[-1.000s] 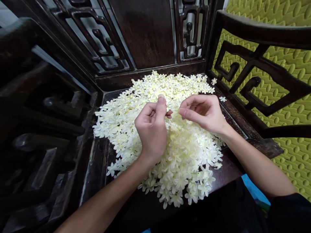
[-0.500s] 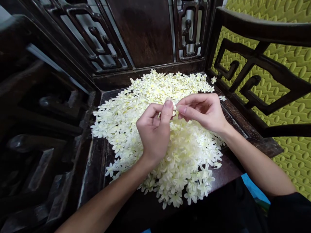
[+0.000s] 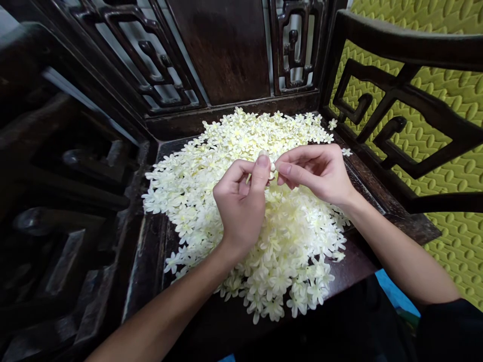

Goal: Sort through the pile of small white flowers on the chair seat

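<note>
A broad heap of small white flowers point(image 3: 188, 181) with pale yellow centres covers the dark wooden seat beneath my hands. My left hand point(image 3: 243, 201) is closed, thumb pressed against the forefinger, pinching a small white flower point(image 3: 272, 168) whose pale tip shows at the thumb's right side. My right hand point(image 3: 317, 171) meets it from the right, thumb and forefinger pinched at the flower's edge. Part of that flower is hidden by the fingers. Both hands hover above the middle of the heap.
Carved dark backrest panels point(image 3: 226, 55) rise behind the heap, and an openwork armrest point(image 3: 400, 90) stands at the right. Another dark carved frame point(image 3: 75, 191) is close on the left. Yellow-green textured padding point(image 3: 456, 241) lies beyond the right armrest. Stray flowers point(image 3: 346, 152) lie near the seat's right edge.
Almost nothing differs. Both hands keep the same pinch over the heap, with only a very slight shift of the fingers and the view.
</note>
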Demonstrator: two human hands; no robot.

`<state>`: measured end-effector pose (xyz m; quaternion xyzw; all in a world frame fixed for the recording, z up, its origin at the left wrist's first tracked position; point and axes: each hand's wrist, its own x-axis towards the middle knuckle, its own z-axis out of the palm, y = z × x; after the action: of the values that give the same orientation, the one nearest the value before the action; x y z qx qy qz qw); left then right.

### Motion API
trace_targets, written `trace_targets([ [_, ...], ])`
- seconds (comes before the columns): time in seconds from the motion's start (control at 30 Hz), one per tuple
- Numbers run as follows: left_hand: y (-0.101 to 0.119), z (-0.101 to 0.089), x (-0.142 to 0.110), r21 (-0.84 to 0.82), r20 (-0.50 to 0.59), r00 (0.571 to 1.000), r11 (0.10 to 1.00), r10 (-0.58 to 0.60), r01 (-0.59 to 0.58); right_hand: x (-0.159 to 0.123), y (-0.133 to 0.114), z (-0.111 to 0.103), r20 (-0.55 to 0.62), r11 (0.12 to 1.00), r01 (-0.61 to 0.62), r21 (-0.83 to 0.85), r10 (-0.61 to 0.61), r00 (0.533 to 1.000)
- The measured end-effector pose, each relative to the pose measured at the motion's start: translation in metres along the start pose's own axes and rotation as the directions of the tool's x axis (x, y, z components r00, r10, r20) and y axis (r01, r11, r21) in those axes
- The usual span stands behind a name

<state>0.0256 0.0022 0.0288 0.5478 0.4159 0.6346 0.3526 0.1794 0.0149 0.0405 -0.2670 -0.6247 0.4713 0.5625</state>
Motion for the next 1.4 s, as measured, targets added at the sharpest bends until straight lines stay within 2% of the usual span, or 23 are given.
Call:
trace_targets([
  [0.73, 0.0008, -0.0011, -0.0002, 0.003, 0.014, 0.999, 0.999, -0.032, 0.032, -0.0007, -0.0018, 0.0007, -0.025, 0.998, -0.042, -0.035, 0.041, 0.999],
  [1.07, -0.0006, -0.0005, 0.0002, 0.025, 0.007, 1.000, 1.000, -0.002, 0.002, -0.0005, -0.0021, -0.0003, -0.007, 0.999, -0.036, -0.007, 0.036, 0.999],
  [1.4, -0.0035, -0.0002, 0.0003, 0.028, 0.000, 0.998, 0.998, -0.055, 0.055, -0.0019, -0.0045, 0.0029, -0.015, 0.994, -0.039, -0.098, 0.038, 0.999],
])
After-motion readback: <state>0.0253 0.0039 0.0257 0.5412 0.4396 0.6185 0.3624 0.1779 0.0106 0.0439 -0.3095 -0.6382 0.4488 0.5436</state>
